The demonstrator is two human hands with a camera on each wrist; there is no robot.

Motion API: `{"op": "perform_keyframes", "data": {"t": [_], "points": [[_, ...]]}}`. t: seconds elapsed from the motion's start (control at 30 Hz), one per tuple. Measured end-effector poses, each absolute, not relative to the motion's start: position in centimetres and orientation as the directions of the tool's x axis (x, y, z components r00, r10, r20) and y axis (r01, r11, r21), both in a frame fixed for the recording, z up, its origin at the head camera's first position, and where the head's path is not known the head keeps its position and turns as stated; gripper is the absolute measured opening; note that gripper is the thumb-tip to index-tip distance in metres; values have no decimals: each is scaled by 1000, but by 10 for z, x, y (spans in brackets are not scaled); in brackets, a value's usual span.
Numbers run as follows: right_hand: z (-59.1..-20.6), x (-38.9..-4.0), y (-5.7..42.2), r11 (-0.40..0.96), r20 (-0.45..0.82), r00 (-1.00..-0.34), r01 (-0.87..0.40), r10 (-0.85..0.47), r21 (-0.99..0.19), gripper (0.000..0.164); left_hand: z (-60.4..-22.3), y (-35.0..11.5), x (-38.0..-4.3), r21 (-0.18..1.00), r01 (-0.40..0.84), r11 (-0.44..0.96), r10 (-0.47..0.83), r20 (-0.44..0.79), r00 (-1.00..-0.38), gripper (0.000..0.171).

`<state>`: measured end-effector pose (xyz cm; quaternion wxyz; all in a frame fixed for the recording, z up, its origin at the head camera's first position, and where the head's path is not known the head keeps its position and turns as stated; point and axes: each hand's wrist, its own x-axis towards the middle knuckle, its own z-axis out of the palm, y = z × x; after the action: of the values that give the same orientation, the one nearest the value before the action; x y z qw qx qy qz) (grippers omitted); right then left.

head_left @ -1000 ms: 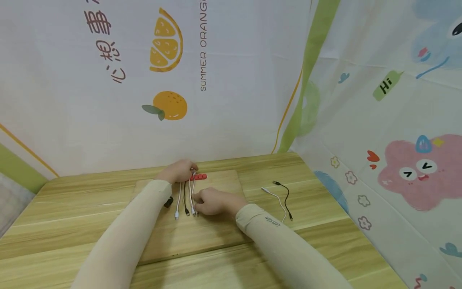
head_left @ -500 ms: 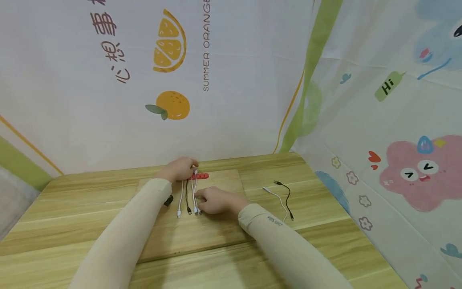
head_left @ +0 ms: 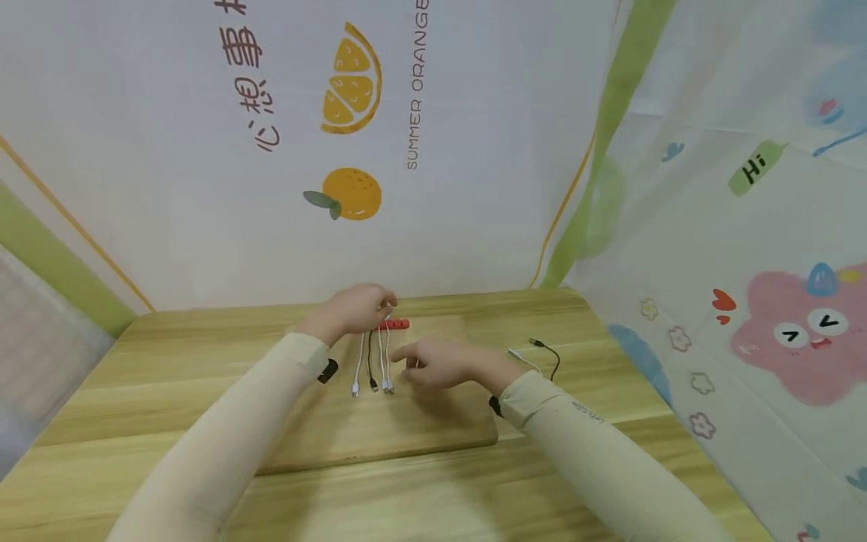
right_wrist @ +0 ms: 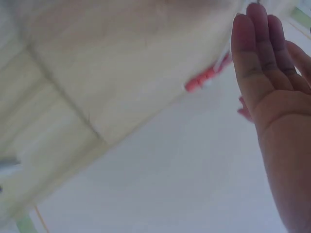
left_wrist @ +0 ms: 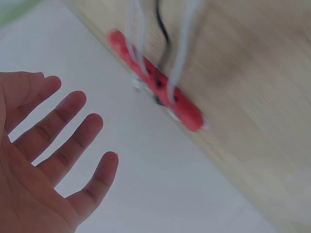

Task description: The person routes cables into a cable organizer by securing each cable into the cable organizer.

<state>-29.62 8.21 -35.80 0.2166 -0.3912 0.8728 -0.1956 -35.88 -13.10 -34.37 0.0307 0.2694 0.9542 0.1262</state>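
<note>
A red cable holder lies near the far edge of a wooden board. White cables and a black cable run through its slots; their plugs lie side by side toward me on the board. My left hand hovers by the holder's left part; in the left wrist view its fingers are spread, holding nothing. To the right of the cables is my right hand, apart from them. Its fingers extend with nothing in them in the right wrist view.
On the table, right of the board, lie a loose white cable and a loose black cable, partly hidden by the right arm. Printed white cloth hangs behind and along the right side.
My right hand has let go of the cables' near ends and lifted away to the right. The left hand has come off the holder. The head view has shifted slightly left.
</note>
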Motion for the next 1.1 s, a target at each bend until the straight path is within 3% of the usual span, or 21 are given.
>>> {"op": "perform_keyframes", "data": {"t": [0.2,0.5,0.77,0.93,1.1], "points": [[-337,-285,128,636,-189,-637,-606,-748,-478,42,-337,-96,-338,193,607,771,612,37,-790,31],[-345,-261,172,787,-140,-830,-439,-540,-433,21,-349,-46,-330,116,694,710,699,5,-716,30],[-355,-246,212,862,-132,-927,-266,-352,-433,15,-359,3,-336,104,691,715,698,-53,-714,30],[-365,-237,237,889,-199,-942,-166,-271,-427,16,-366,27,-340,131,677,725,688,-83,-721,28],[-377,-229,248,900,-209,-947,-139,-242,-413,18,-370,48,-338,127,659,741,670,-83,-738,14]]}}
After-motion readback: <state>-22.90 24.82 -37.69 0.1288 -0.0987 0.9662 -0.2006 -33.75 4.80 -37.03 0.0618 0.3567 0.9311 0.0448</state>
